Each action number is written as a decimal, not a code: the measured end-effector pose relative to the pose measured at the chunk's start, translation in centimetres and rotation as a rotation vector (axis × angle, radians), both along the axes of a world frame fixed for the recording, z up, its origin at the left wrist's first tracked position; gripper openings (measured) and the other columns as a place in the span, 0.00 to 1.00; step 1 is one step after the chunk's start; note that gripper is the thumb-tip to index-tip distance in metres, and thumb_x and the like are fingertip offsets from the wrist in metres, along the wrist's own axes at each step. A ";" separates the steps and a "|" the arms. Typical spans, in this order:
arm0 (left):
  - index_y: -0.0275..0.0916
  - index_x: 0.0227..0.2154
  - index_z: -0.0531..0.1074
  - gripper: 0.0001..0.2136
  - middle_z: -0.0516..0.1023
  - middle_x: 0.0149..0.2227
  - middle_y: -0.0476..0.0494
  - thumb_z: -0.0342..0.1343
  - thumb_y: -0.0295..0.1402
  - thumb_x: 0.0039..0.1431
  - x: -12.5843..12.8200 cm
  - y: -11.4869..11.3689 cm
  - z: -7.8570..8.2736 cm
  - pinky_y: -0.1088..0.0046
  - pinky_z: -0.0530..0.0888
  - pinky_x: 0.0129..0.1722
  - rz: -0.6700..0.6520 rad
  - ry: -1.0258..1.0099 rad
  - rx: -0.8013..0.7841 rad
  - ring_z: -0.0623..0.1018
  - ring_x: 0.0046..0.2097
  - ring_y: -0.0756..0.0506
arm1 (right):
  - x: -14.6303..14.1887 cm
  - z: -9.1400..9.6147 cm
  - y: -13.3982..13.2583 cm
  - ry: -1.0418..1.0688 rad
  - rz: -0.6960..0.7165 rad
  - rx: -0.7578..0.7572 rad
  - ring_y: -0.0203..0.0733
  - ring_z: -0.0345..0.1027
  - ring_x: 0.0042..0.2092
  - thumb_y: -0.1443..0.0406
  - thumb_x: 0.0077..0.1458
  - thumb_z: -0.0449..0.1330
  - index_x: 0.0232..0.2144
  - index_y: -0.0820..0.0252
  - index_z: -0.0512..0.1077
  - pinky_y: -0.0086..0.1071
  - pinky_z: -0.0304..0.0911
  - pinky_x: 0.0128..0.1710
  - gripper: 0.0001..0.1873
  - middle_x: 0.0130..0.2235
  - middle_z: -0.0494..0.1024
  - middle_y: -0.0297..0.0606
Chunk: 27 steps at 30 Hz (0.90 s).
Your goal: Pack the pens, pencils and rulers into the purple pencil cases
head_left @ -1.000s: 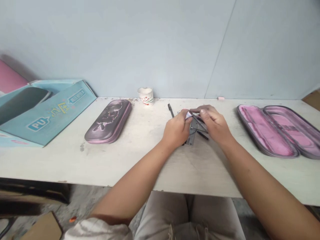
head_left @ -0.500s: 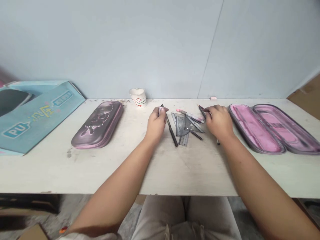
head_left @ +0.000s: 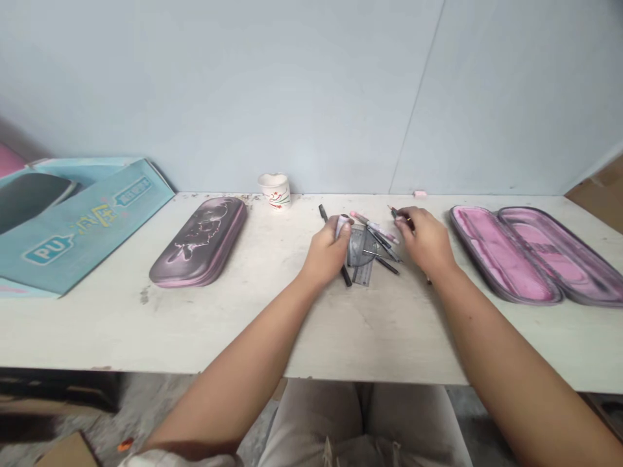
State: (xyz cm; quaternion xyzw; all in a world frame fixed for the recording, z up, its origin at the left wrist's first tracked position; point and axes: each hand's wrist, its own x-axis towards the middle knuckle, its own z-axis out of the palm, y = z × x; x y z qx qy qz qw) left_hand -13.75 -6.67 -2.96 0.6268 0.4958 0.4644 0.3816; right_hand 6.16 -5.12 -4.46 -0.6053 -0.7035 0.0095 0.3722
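My left hand is closed around a small whitish block that looks like an eraser. It hovers over a black pen, whose middle it covers. My right hand pinches a dark pencil; the sharpened tip points up and left, and the other end shows below the palm. Between the hands lies a pile with a clear protractor, a clear ruler, a dark pen and a pink-ended pen. Beside my right hand lies an open pencil case with pink lining.
A closed dark pencil case lies to the left, with a blue box beyond it. A paper cup and a small pink block stand near the wall. Cardboard is at the far right.
My left hand has moved right with the whitish block, over the black pen and the edge of the pile. My right hand still holds the pencil and has barely shifted.
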 end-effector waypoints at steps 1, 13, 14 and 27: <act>0.39 0.40 0.69 0.12 0.71 0.29 0.48 0.46 0.38 0.59 0.1 -0.2 0.1 0.75 0.67 0.35 -0.031 0.041 0.038 0.71 0.32 0.49 | -0.4 0.3 -0.2 0.134 0.023 0.023 0.44 0.67 0.40 0.63 0.54 0.51 0.42 0.59 0.69 0.39 0.61 0.42 0.14 0.40 0.74 0.43; 0.40 0.38 0.66 0.10 0.73 0.30 0.48 0.44 0.37 0.60 0.9 -1.4 0.0 0.73 0.66 0.35 -0.205 0.282 0.157 0.72 0.34 0.47 | -5.3 1.5 -2.4 1.063 0.413 -0.112 0.34 0.69 0.36 0.59 0.50 0.58 0.38 0.53 0.63 0.35 0.67 0.43 0.13 0.39 0.72 0.33; 0.40 0.39 0.66 0.10 0.73 0.31 0.48 0.44 0.37 0.61 0.9 -1.4 0.0 0.73 0.66 0.36 -0.209 0.286 0.160 0.72 0.35 0.46 | -5.3 1.4 -2.5 1.060 0.401 -0.095 0.34 0.69 0.38 0.58 0.50 0.58 0.38 0.53 0.63 0.36 0.66 0.44 0.12 0.40 0.72 0.34; 0.37 0.45 0.64 0.14 0.74 0.36 0.45 0.42 0.38 0.61 1.1 -1.3 -0.2 0.71 0.67 0.37 -0.251 0.237 0.160 0.72 0.36 0.47 | -6.1 1.2 -3.4 1.063 0.558 -0.071 0.39 0.68 0.48 0.58 0.55 0.56 0.40 0.52 0.64 0.41 0.61 0.52 0.11 0.43 0.76 0.36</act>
